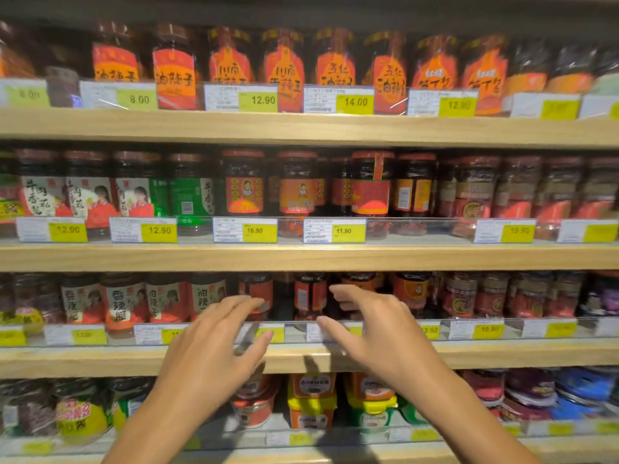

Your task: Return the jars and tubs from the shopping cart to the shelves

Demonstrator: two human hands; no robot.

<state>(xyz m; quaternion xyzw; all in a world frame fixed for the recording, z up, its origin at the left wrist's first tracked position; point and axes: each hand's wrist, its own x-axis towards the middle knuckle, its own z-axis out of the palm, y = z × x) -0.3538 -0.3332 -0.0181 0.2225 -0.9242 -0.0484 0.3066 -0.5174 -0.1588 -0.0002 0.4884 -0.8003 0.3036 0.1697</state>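
— Jars with dark contents and red-orange paper labels (310,296) stand in a row on the third light wooden shelf (502,354) from the top, behind a clear plastic rail that carries yellow price tags (488,329). Where are the hands?

— Both are raised in front of that shelf. The left hand (214,339) hangs with its fingers loosely spread and gently bent, the fingertips near the rail, and it holds nothing. The right hand (378,329) is much the same, with the forefinger reaching toward the jars and the thumb lower down, level with the rail; nothing lies between them.

— Does either hand touch a jar?

— That cannot be told; the fingertips overlap the jars in the view, but the picture is blurred.

— And round about?

— Two more wooden shelves above carry tall glass jars with red and orange labels (283,68) and red-lidded jars with portrait labels (244,182). Below, partly behind the forearms, sit squat tubs with yellow and orange wrappers (311,403) and flat red-lidded tubs (254,406).
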